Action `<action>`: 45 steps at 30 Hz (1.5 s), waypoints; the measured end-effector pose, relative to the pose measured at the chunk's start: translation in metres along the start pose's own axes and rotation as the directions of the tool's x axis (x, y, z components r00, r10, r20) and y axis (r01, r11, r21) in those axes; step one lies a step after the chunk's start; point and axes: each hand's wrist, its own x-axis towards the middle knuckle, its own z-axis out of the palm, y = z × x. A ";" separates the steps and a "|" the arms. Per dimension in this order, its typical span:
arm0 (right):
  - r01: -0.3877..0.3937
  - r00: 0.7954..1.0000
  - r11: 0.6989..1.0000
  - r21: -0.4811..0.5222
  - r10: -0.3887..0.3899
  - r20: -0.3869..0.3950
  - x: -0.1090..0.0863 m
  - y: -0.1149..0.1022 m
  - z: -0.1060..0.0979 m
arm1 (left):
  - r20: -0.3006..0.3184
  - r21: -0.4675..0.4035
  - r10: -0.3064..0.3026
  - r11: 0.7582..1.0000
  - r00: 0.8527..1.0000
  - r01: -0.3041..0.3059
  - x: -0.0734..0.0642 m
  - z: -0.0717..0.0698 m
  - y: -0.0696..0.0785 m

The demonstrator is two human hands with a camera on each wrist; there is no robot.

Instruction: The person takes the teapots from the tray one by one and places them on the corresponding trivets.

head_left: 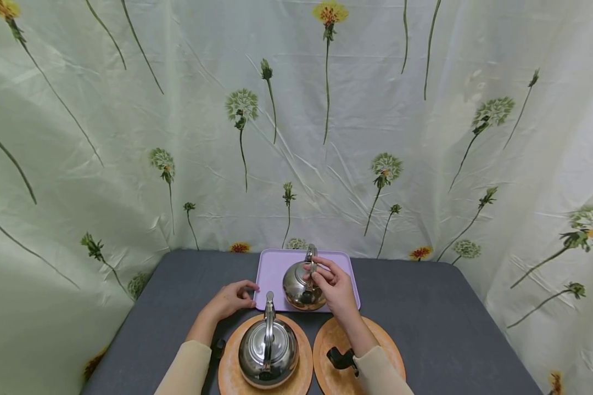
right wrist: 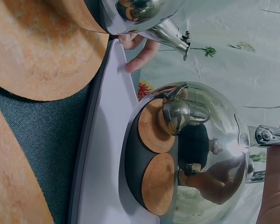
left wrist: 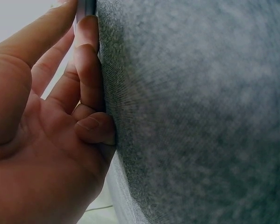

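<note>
My right hand (head_left: 337,286) holds the upright handle of a smaller steel kettle (head_left: 296,288). That kettle stands over the lilac tray (head_left: 272,269), its shiny side filling much of the right wrist view. At the tray's left rim is my left hand (head_left: 230,299), thumb over the edge and fingers curled against its outer side. The left wrist view shows these fingers (left wrist: 88,70) close along the grey cloth. A larger steel kettle (head_left: 268,351), handle raised and spout toward the tray, sits on the left round orange mat (head_left: 229,362).
A second round orange mat (head_left: 385,351) lies under my right forearm. Black wrist gear (head_left: 341,358) shows at the right sleeve. Dark grey cloth (head_left: 425,307) covers the table, and a curtain with printed dandelions (head_left: 296,137) hangs behind its back edge.
</note>
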 end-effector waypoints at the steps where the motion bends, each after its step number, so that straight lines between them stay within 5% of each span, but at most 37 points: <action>1: 0.003 1.000 1.000 -0.004 -0.003 0.000 0.000 0.000 -0.001 | 0.000 0.001 0.003 1.000 1.000 -0.003 0.000 0.000 0.000; 45: 0.058 0.997 0.998 -0.033 -0.060 -0.054 -0.026 -0.016 -0.020 | -0.014 0.015 -0.016 1.000 1.000 0.017 -0.001 0.000 0.003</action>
